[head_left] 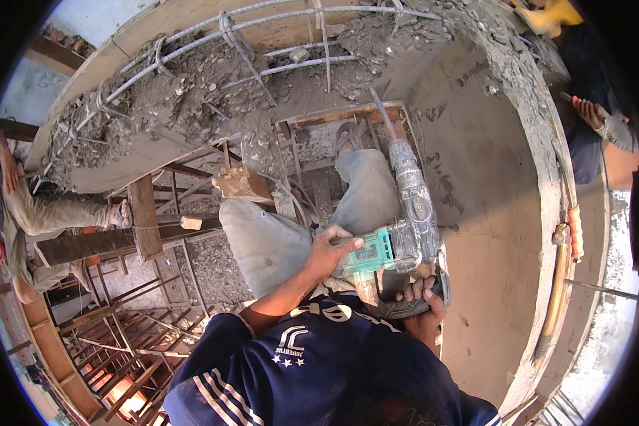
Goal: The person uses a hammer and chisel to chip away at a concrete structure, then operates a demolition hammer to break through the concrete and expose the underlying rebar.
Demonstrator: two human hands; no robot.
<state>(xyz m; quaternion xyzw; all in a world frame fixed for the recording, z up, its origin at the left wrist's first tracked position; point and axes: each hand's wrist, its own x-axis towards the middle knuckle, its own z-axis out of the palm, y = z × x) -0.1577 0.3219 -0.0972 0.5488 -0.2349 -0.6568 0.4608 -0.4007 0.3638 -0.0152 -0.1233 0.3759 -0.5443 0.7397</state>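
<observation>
Right fingers [419, 287] curl round the black handle [394, 310] of a dusty green-and-grey rotary hammer [415, 213] beside the right leg [366, 188]; left fingers [348, 246] touch it, grip unclear. Rough grey concrete [156, 113] lies ahead, brown timber [145, 220] leftward.

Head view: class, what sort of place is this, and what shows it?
Most likely a building site: steel bars stick out of broken concrete, beside wooden beams and a heavy power drill.
</observation>
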